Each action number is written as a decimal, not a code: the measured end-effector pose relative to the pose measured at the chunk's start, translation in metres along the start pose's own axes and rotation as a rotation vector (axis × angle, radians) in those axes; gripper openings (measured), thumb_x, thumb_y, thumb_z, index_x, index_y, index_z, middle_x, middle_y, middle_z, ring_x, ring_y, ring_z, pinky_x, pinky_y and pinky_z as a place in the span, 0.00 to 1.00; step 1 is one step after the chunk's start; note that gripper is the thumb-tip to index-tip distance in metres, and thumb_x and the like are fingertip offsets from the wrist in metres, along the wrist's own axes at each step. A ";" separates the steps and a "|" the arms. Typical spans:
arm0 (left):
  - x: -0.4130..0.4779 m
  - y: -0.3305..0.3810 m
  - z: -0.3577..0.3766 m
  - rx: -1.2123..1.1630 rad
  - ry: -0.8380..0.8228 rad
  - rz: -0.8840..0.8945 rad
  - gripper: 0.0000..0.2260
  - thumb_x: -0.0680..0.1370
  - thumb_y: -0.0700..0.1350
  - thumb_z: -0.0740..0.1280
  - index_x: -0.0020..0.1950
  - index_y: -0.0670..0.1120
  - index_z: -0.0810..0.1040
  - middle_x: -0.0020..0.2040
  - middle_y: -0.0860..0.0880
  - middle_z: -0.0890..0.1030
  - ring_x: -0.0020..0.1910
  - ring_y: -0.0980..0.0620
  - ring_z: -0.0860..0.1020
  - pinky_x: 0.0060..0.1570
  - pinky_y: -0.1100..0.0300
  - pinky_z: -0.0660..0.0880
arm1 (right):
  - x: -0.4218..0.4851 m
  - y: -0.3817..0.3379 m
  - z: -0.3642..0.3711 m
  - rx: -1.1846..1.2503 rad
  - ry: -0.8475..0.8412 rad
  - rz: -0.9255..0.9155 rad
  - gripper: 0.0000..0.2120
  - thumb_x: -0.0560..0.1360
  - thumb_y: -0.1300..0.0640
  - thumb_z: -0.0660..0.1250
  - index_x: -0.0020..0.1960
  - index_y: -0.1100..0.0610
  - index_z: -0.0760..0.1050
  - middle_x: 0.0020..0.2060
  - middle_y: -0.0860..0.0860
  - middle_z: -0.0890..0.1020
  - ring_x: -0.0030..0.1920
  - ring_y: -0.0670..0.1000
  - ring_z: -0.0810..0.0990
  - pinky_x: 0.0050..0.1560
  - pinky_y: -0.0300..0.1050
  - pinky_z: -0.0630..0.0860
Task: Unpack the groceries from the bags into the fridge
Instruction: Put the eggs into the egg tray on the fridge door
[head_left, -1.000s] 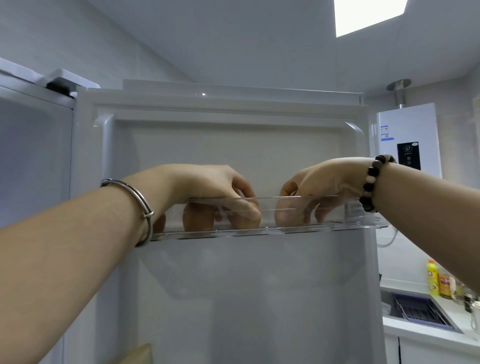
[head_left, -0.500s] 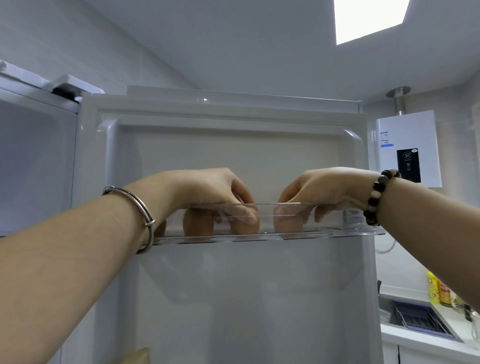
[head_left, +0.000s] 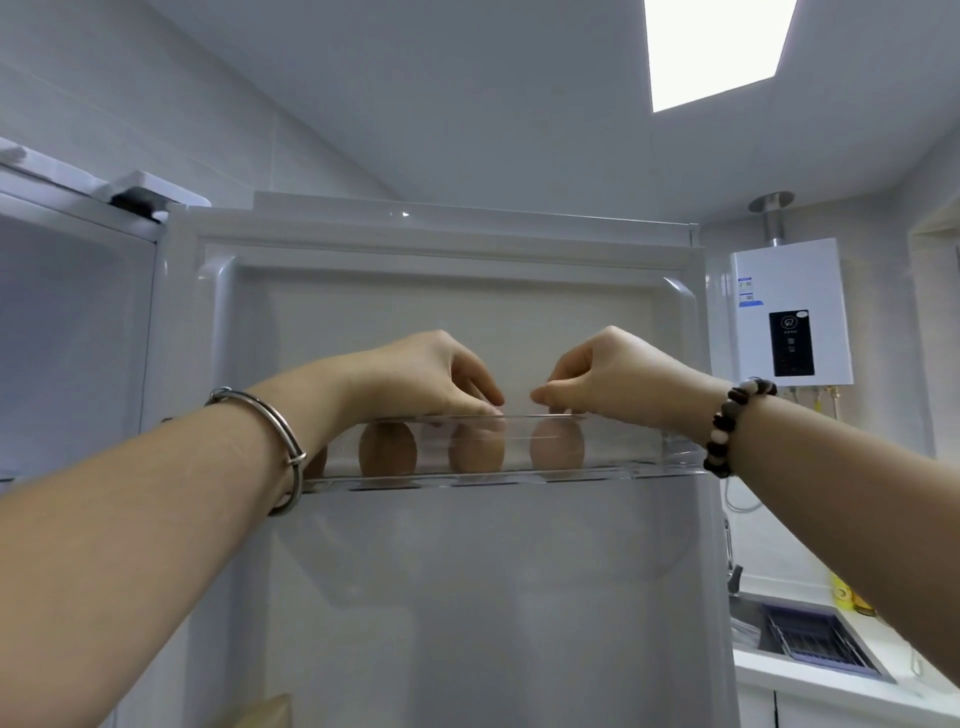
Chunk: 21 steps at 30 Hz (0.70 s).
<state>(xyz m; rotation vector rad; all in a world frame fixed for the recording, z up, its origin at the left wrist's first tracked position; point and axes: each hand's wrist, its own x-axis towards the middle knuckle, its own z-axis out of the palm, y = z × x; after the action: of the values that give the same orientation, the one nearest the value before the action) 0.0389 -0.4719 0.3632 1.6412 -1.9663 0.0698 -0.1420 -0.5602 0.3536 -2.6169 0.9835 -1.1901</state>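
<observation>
Eggs sit in the door tray; left hand and right hand have lifted off, grips slack, empty.

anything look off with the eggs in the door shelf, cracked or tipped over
Nothing stands out. Three brown eggs stand upright in a row in the clear door shelf, with no crack or leak visible. A fourth is mostly hidden behind the bracelet.

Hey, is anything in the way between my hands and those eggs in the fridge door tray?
Nothing visible. The left hand and right hand hover above the rim of the clear tray, directly over the eggs. Only the tray's front wall stands before the eggs, on the camera side.
</observation>
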 end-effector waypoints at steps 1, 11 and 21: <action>-0.001 0.002 -0.001 0.038 0.046 0.037 0.09 0.72 0.49 0.72 0.52 0.51 0.83 0.45 0.56 0.84 0.47 0.58 0.81 0.52 0.61 0.77 | -0.002 0.000 0.001 -0.008 0.077 -0.033 0.12 0.71 0.49 0.70 0.36 0.56 0.82 0.28 0.48 0.79 0.29 0.42 0.74 0.31 0.34 0.71; -0.008 0.035 0.034 0.663 0.707 0.540 0.19 0.75 0.53 0.56 0.53 0.45 0.81 0.49 0.48 0.82 0.49 0.46 0.80 0.41 0.53 0.78 | -0.048 0.021 0.001 -0.202 0.503 -0.209 0.11 0.75 0.53 0.65 0.53 0.57 0.79 0.53 0.50 0.79 0.57 0.49 0.72 0.55 0.37 0.65; 0.023 0.121 0.137 0.588 0.644 0.539 0.27 0.75 0.56 0.50 0.71 0.46 0.65 0.71 0.41 0.68 0.71 0.40 0.65 0.65 0.40 0.64 | -0.146 0.093 -0.060 -0.511 0.558 0.096 0.29 0.72 0.44 0.54 0.69 0.58 0.68 0.70 0.55 0.67 0.71 0.55 0.63 0.71 0.54 0.61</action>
<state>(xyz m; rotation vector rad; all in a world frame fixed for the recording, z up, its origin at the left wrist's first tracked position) -0.1270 -0.5155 0.2970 1.1111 -1.8718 1.3099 -0.3036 -0.5360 0.2698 -2.5684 1.6829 -1.9144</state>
